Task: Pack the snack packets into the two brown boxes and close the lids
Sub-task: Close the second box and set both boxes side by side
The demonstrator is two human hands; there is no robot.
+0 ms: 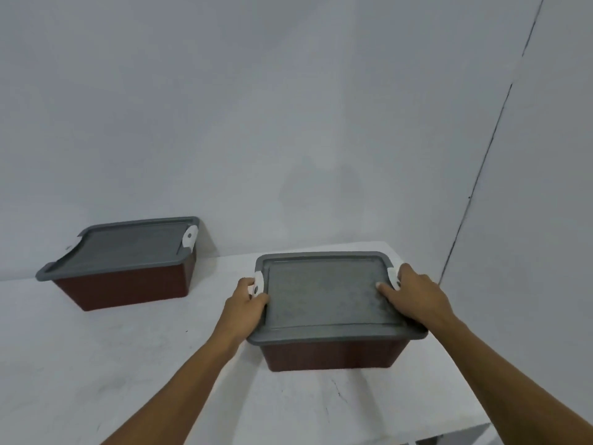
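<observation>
Here, the fingers (256,298) of the left hand (245,305) are curling closed around the white latch (257,284) at the 9 o'clock end of the near brown box (330,356), the thumb pressing on the edge of its grey lid (324,293). The fingers (386,292) of the right hand (417,297) are lying spread and flat over the lid's 3 o'clock end, covering most of the second white latch (392,277); whether they are gripping that latch or only pressing down on it cannot be told. Both bare forearms are reaching in from 6 o'clock.

The near box's lid is sitting level and fully on, so nothing of its contents is showing. No snack packets are in sight anywhere; if any are inside, the lids are hiding them.

At about 10 o'clock from this box, well apart from it, the far brown box (128,287) is standing against the wall (288,107), its own grey lid (128,248) also lying on top. A white clip (190,236) is showing at that lid's 3 o'clock end, and only a sliver of white is peeking out at the opposite end. Its contents are hidden too.

Both boxes are resting on the white tabletop (96,364).
</observation>
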